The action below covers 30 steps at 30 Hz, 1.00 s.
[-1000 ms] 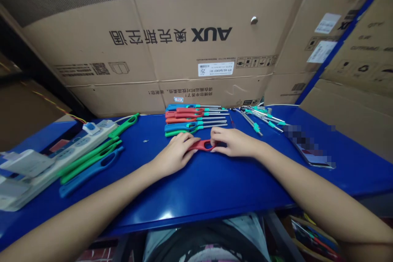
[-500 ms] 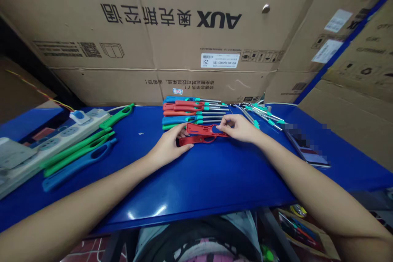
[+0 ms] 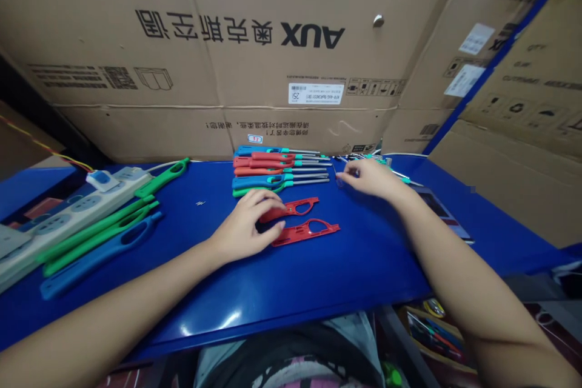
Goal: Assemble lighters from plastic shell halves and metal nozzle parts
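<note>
Two red lighter handle halves lie side by side on the blue table: a farther half (image 3: 301, 207) and a nearer half (image 3: 307, 231), each with an oval finger hole. My left hand (image 3: 245, 224) is over their left ends, fingers and thumb apart, the thumb at the nearer half. Beyond them is a row of long-nozzle lighters, among them a blue lighter (image 3: 257, 182) and a red lighter (image 3: 273, 156). My right hand (image 3: 370, 177) is closed beside the loose metal lighter tubes (image 3: 407, 179); a thin bit shows at its fingertips, too small to name.
At left stands a white power strip (image 3: 68, 212), with green handles (image 3: 100, 230) and a blue handle (image 3: 100, 257) beside it. Small metal pins (image 3: 200, 203) lie mid-left. A phone-like flat device (image 3: 443, 212) is partly behind my right arm. A cardboard wall (image 3: 254, 85) closes the back.
The two red handle halves, held between both hands before, now lie apart on the table. My right hand has moved away to the metal tubes; my left hand has loosened its hold.
</note>
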Available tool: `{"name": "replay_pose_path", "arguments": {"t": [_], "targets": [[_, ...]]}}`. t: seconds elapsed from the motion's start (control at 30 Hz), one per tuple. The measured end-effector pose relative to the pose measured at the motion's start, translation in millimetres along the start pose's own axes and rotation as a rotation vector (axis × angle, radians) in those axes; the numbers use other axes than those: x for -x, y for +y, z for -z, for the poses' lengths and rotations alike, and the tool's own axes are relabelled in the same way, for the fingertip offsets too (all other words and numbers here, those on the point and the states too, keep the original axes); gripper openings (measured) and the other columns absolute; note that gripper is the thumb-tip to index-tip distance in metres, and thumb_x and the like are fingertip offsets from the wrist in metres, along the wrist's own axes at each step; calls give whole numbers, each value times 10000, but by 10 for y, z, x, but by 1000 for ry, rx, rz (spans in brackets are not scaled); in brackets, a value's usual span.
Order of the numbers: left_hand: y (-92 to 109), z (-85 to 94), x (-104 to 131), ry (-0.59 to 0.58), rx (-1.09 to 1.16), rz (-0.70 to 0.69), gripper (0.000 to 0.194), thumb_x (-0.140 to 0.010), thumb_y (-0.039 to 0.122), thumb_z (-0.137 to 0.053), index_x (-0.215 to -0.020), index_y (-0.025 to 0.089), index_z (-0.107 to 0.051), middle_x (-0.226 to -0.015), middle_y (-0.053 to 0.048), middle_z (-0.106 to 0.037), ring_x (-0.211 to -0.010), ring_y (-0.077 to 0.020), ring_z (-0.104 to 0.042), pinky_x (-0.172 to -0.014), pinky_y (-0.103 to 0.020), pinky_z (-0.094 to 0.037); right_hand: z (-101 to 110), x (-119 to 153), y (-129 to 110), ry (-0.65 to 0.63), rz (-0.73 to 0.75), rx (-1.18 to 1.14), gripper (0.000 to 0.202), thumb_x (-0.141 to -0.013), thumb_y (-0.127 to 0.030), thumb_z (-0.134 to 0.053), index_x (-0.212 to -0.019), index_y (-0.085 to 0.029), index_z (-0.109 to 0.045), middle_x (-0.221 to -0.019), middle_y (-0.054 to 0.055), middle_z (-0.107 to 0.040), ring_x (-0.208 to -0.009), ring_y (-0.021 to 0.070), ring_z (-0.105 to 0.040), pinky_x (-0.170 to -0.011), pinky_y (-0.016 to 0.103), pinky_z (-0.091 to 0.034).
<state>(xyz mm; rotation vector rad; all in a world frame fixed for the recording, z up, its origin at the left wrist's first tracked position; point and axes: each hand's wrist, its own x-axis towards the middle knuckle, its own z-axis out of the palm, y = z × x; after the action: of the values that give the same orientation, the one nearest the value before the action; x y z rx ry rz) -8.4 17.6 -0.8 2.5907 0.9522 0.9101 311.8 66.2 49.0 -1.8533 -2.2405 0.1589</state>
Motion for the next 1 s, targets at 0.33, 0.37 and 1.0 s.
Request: {"name": "replay_pose_path", "arguments": {"t": [0.33, 0.37, 1.0], "targets": [[133, -27, 39, -187, -150, -91, 225, -931, 387, -608, -1046, 205, -673, -1207, -87, -656, -1142, -268, -590, -977, -445, -487, -169, -233, 491, -22, -346, 116, 105, -816, -285, -661, -804, -180, -652, -811, 95, -689, -859, 250, -646, -738, 314, -467], [123, -23, 40, -187, -152, -88, 225, -933, 385, -603, -1040, 201, -675, -1203, -90, -658, -1141, -268, -594, -981, -442, -490, -205, -251, 491, -4, -349, 107, 78, -811, -243, -649, -768, -179, -646, -790, 99, -679, -914, 263, -641, -773, 320, -474], [-33, 202, -41, 107, 15, 70, 625, -833, 441, -721, -1376, 229, -495, -1282, -103, -638, -1174, -272, -628, -1006, -449, -540, 79, 116, -151, -315, 267, -808, 368, -833, -510, -687, -953, -191, -550, -752, -21, -567, -617, 98, -506, -588, 238, -442]]}}
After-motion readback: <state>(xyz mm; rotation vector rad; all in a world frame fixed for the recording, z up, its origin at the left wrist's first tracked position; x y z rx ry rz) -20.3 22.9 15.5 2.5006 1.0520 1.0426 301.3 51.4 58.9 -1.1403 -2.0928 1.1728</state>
